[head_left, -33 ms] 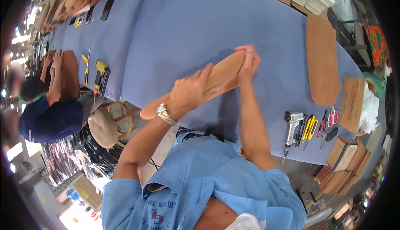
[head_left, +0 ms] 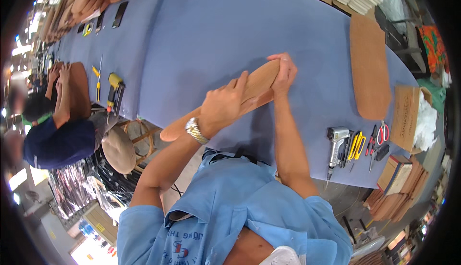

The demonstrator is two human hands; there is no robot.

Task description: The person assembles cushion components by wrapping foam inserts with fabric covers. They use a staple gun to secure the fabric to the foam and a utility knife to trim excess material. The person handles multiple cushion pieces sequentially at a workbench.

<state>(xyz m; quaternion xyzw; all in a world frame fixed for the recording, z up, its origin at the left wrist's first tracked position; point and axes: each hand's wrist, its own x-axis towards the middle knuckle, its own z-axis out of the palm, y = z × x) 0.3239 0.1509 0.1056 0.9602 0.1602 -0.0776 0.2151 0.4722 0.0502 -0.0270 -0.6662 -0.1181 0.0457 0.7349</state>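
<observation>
A long brown padded panel (head_left: 260, 79) with a rounded end is tilted up over the blue-grey table, running from lower left to upper right. My left hand (head_left: 222, 103), with a metal watch at the wrist, is wrapped across its middle. At the upper right end my right hand (head_left: 285, 73) grips the edge, fingers curled over the rim. The panel's underside is partly visible below my left fingers; the rest of that side is hidden.
A similar brown panel (head_left: 370, 68) lies at the right. Nearby are a staple gun (head_left: 338, 145), yellow-handled tools (head_left: 357, 145), red-handled scissors (head_left: 382, 133) and a cardboard box (head_left: 406, 118). At left, another person (head_left: 57, 137) works beside a yellow nail gun (head_left: 115, 92).
My left hand has shifted slightly to the right along the panel. The panel and my right hand have moved slightly left in the picture, as has the surrounding scene.
</observation>
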